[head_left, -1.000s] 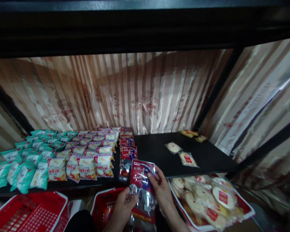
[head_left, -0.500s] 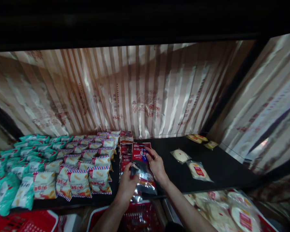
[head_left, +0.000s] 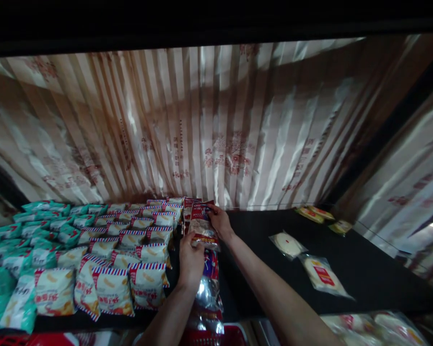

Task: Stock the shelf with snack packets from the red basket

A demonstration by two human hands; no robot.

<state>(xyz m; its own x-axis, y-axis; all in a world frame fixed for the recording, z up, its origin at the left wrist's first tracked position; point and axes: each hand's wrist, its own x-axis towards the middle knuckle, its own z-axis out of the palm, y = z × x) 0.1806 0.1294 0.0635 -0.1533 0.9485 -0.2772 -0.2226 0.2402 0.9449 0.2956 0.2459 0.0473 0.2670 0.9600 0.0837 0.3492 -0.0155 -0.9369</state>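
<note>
A dark red snack packet (head_left: 201, 225) with a see-through lower part is held between my two hands over the shelf. My left hand (head_left: 192, 255) pinches its lower left edge, and the fingers of my right hand (head_left: 219, 222) close on its upper right side. Behind it, more red packets (head_left: 192, 200) stand at the back of the same column. Nearer to me, below the held packet, other packets of red, blue and silvery film (head_left: 210, 288) lie at the shelf's front edge.
Rows of white snack bags (head_left: 113, 288) with striped tops fill the shelf to the left, with teal bags (head_left: 18, 298) beyond. To the right lie round white flat packs (head_left: 288, 244) and yellow packets (head_left: 312, 214). A red basket (head_left: 234, 334) sits below; a dark beam (head_left: 216, 24) crosses overhead.
Both hands have moved farther back along the packet column, now gripping a packet near its rear. The blue-and-red packet they were handling before now appears nearer the front. The view has shifted slightly.
</note>
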